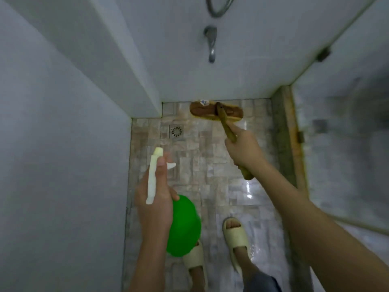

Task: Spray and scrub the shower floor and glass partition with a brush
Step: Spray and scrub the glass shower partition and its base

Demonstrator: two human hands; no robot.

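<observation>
With fingers of the right hand clamped on the brush handle, presses its head to the shower floor by the far wall. Curls the left hand round the spray bottle. Looks like floor scrubbing; next needs strokes back toward the drain, later the glass partition at right.

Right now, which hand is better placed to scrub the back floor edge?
Right. The right hand grips the brush, head on the floor at the back wall; the left hand holds the spray bottle.
</observation>
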